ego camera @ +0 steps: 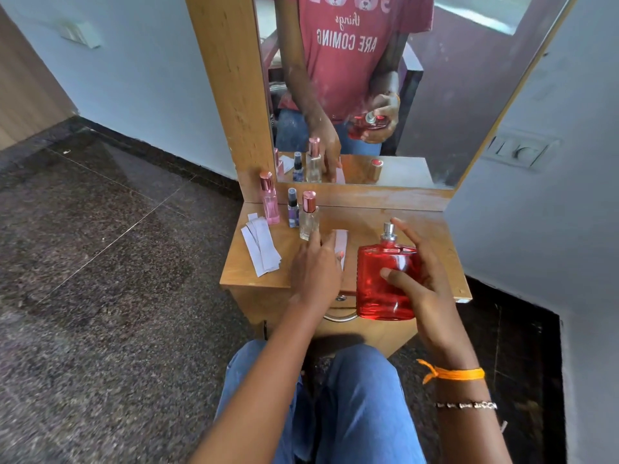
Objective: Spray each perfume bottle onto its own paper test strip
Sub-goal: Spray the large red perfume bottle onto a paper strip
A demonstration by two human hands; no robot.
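My right hand [418, 279] grips a large red perfume bottle [378, 286] held above the wooden dresser top [428, 226], its silver nozzle [388, 231] uncapped and my index finger raised beside it. My left hand [316, 262] rests on a white paper strip [341, 242] lying flat on the top, fingers touching its near end. At the back left stand a pink bottle [270, 204], a small purple spray bottle [293, 209] and a clear bottle with a rose cap [308, 216]. Several spare strips [261, 246] lie fanned at the left edge.
A mirror [385, 78] rises behind the top and reflects the bottles, my hands and a cap standing at the right. A drawer with a metal handle [340, 317] is below the top. My knees in jeans [335, 396] are close to the dresser. Dark stone floor lies left.
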